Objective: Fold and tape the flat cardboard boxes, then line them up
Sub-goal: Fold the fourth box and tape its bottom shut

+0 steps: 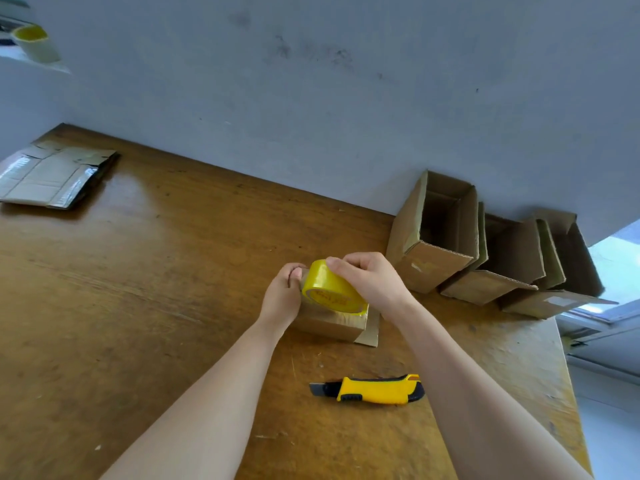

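A small folded cardboard box (329, 325) stands on the wooden table (138, 289) near the middle. A yellow roll of tape (329, 289) rests on top of the box, and my right hand (370, 278) grips the roll from above. My left hand (284, 296) holds the box's left side, its fingers curled at the top edge beside the roll. Three folded boxes (433, 237) stand open in a row against the wall at the right. A stack of flat cardboard boxes (52, 176) lies at the table's far left.
A yellow and black utility knife (374, 389) lies on the table just in front of the box, blade end to the left. Another tape roll (34, 43) sits on a ledge at the top left. The table's right edge (568, 375) borders a window.
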Motion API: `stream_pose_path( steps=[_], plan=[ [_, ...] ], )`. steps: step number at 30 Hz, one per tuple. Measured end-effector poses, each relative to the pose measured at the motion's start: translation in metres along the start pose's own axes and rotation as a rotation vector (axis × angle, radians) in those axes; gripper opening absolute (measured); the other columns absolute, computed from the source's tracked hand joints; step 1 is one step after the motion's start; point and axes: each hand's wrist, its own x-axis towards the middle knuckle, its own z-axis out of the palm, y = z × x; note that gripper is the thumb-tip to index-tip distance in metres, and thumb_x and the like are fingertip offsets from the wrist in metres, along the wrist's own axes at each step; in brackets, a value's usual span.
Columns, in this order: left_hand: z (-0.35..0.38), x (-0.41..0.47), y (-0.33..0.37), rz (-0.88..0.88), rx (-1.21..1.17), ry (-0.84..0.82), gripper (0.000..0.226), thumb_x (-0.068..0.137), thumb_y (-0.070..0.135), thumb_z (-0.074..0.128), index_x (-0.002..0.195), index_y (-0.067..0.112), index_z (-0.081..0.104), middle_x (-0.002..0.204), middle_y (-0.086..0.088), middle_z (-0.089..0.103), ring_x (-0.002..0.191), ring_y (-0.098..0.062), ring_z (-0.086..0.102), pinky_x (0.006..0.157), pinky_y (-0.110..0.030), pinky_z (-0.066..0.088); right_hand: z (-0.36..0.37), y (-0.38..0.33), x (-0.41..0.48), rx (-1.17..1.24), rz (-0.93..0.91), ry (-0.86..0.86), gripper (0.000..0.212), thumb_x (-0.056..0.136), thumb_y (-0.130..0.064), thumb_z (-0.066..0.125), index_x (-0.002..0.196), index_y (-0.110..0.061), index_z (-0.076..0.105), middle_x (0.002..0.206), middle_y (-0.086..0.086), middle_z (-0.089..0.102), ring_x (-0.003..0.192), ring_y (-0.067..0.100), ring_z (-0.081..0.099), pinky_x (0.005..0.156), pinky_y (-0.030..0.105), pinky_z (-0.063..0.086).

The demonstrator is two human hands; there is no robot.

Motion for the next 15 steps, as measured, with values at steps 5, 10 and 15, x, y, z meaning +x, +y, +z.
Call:
stream_pose_path(
  steps=[5, 10, 15],
  plan=[
    [0.001, 0.001, -0.005, 0.082, 0.119, 0.036, 0.031, 0.104, 0.026, 0.028, 0.116, 0.021, 0.057, 0.103, 0.002, 0.061, 0.095, -0.015, 0.055, 0.074, -0.027, 0.041, -0.008, 0.005, -0.002, -0.047, 0.008, -0.061, 0.047, 0.09, -0.045, 0.063, 0.075, 0.0, 0.066, 0.065, 0.004, 0.055, 0.063, 0.014, 0.053, 0.058, 0.027, 0.042],
    [0.0, 0.001, -0.007, 0.123, 0.193, 0.027, 0.035, 0.104, 0.029, 0.025, 0.123, 0.02, 0.054, 0.108, 0.002, 0.058, 0.098, -0.012, 0.054, 0.071, -0.023, 0.041, -0.024, 0.008, -0.009, -0.437, -0.038, 0.049, 0.044, 0.088, -0.055, 0.058, 0.067, -0.017, 0.064, 0.063, -0.001, 0.057, 0.062, 0.015, 0.056, 0.052, 0.027, 0.042],
    [-0.003, 0.001, -0.01, 0.174, 0.225, 0.012, 0.034, 0.104, 0.029, 0.028, 0.125, 0.019, 0.053, 0.112, 0.0, 0.06, 0.104, -0.012, 0.056, 0.077, -0.021, 0.045, -0.037, 0.021, -0.015, -0.695, 0.043, 0.093, 0.05, 0.091, -0.059, 0.05, 0.059, -0.02, 0.053, 0.062, -0.004, 0.053, 0.062, 0.014, 0.053, 0.048, 0.024, 0.034]
  ],
)
